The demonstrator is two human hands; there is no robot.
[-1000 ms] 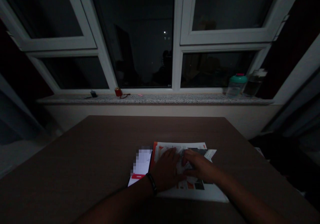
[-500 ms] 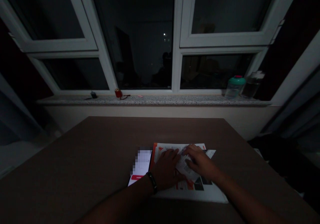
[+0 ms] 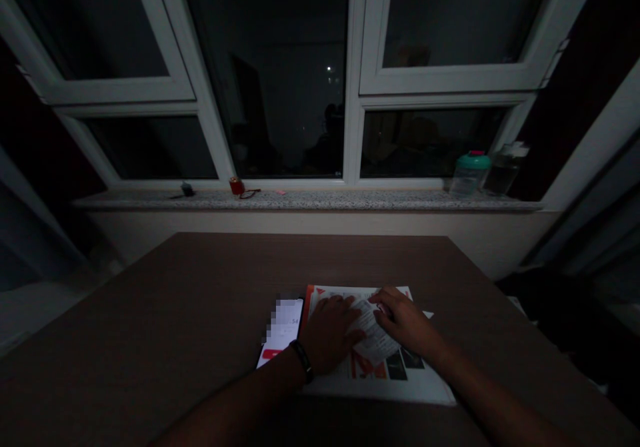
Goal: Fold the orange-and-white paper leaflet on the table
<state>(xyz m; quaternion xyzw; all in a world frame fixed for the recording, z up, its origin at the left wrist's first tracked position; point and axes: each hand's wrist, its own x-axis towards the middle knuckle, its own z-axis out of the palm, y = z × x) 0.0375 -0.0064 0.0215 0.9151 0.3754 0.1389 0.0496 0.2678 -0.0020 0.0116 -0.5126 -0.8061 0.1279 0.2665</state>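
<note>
A printed slip of paper (image 3: 377,340) lies at a slant on a magazine-like printed booklet (image 3: 385,390) with orange and dark pictures. My left hand (image 3: 330,330), a dark band at its wrist, rests palm down with fingers spread, its fingertips and thumb on the slip's left side. Over the slip's upper right is my right hand (image 3: 403,320), fingers curled in. Something small and pinkish shows between its thumb and fingers, too dim to name. Left of the booklet lies a lit phone (image 3: 285,330), part of its screen blurred.
The brown table (image 3: 175,314) reaches to the wall under the window. On the speckled sill (image 3: 320,199) stand a teal-lidded bottle (image 3: 470,172), a clear container (image 3: 504,170), a small red item (image 3: 237,186) and a small dark bottle (image 3: 187,189).
My left thumb has moved up onto the slip. The slip has flattened and shows more of its print, and my right fingers have curled in further.
</note>
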